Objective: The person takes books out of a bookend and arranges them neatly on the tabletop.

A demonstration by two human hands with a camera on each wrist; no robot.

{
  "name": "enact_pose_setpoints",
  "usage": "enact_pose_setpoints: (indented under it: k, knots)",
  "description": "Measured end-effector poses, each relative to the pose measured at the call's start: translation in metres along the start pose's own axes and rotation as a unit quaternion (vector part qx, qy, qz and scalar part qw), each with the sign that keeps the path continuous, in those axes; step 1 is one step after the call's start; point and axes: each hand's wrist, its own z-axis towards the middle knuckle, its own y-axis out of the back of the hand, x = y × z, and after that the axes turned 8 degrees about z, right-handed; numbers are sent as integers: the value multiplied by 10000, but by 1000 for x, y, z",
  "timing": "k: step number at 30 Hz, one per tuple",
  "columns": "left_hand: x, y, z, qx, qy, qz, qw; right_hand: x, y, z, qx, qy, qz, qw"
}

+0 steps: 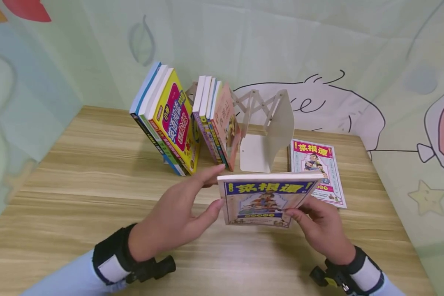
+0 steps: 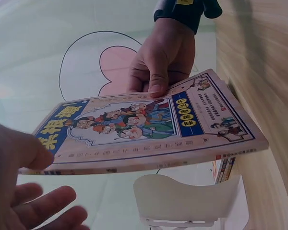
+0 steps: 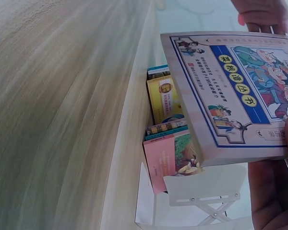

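My right hand (image 1: 323, 228) pinches a thin book (image 1: 264, 203) by its right edge, thumb on the cover, and holds it above the table. The cover has a blue title band with yellow characters and a group of cartoon figures. My left hand (image 1: 177, 213) is at the book's left edge with fingers extended and parted. In the left wrist view, the left thumb (image 2: 26, 148) overlaps the book's corner while the other fingers (image 2: 55, 206) are spread below it. The right wrist view shows the book's lower part and spine edge close up.
Beyond the hands, a beige expandable book rack (image 1: 283, 123) stands against the wall cloth. Thick books with a yellow front cover (image 1: 177, 123) lean at its left, thinner ones with an orange cover (image 1: 225, 123) beside them. A pink-titled book (image 1: 318, 158) lies flat on the wooden table (image 1: 77, 185).
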Motion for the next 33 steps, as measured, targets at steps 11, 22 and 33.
enact_pose_setpoints:
  k: [11, 22, 33]
  knots:
    - [11, -3, 0, 276, 25, 201, 9994, -4, 11, -1, -523, 270, 198, 9981]
    - [17, -8, -2, 346, 74, 329, 9988, -5, 40, 0, -1237, -702, -170, 9897]
    - [18, -9, -2, 408, 80, 433, 9982, -12, 72, 4, -2486, -1753, 223, 9523]
